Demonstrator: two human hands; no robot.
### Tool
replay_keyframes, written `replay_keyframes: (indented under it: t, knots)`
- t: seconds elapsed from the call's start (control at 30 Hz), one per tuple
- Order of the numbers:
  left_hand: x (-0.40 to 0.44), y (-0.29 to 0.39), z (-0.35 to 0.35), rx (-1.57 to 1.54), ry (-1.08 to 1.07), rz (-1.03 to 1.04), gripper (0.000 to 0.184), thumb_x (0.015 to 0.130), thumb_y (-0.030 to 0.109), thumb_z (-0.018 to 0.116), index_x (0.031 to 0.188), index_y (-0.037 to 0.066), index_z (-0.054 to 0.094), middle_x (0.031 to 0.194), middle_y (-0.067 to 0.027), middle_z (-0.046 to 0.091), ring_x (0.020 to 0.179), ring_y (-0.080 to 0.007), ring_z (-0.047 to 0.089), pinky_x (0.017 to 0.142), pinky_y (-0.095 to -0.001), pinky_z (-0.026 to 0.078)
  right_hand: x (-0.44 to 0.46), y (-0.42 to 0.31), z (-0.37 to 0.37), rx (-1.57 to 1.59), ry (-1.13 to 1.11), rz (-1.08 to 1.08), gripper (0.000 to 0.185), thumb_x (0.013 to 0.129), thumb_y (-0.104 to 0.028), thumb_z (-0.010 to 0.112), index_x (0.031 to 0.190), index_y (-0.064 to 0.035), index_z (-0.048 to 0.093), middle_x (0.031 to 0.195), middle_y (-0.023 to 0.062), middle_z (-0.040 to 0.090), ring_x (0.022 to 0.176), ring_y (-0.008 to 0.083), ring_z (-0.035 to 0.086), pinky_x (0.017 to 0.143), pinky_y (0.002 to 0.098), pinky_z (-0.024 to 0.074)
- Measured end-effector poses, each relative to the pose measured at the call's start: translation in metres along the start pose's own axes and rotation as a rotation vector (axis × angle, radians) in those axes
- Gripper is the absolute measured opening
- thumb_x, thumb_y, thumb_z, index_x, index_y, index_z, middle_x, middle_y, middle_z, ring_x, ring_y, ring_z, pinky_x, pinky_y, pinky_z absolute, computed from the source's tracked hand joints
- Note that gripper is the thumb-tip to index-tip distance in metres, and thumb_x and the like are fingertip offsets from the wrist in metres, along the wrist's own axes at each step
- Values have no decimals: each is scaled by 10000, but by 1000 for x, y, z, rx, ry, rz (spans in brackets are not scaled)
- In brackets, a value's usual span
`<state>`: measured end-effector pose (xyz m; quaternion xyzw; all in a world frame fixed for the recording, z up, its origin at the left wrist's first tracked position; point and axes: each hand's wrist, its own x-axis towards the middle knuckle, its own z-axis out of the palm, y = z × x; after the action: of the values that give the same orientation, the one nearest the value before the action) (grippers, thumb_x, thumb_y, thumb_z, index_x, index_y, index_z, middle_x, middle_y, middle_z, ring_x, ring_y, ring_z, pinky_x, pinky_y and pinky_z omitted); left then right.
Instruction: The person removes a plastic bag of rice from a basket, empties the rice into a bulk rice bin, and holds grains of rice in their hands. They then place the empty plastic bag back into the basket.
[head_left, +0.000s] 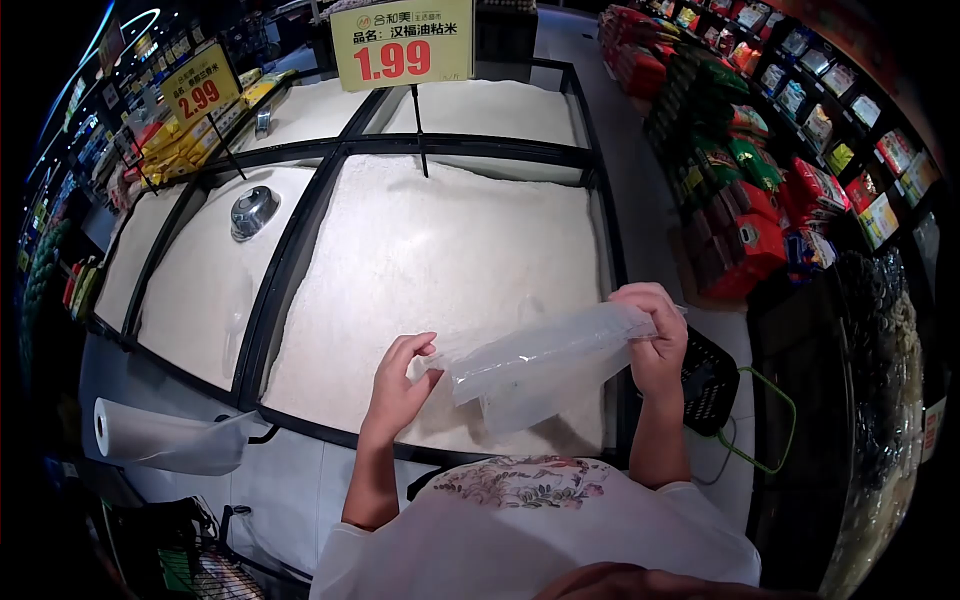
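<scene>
A clear plastic bag (545,350) stretches out above a large bin of white rice (450,240). My right hand (655,335) grips the bag's right end, fingers wrapped over the film. By the other end of the bag is my left hand (400,385), with thumb and forefinger apart and a gap between them. Whether its fingertips touch the film I cannot tell. A yellow price sign (400,45) on a black stand rises from the back of this bin.
Black dividers (290,270) separate several rice bins. A metal bowl (254,212) rests on the rice at left. A roll of plastic bags (165,437) sticks out at front left. At right are a black basket (708,378) with a green handle and stacked red packages (750,250).
</scene>
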<state>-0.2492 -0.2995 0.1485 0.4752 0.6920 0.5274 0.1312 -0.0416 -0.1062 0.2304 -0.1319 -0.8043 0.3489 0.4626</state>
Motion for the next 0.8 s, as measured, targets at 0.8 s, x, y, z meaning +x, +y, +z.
replay_keyframes:
  t: [0.8]
  knots:
    - [-9, -20, -1, 22, 15, -2, 383, 700, 55, 627, 1062, 30, 505, 920, -97, 535, 848, -190, 527, 764, -282, 424, -9, 6, 8, -257, -238, 38, 46, 721, 0, 538, 763, 18, 546, 785, 84, 551, 697, 150, 523, 625, 239, 416]
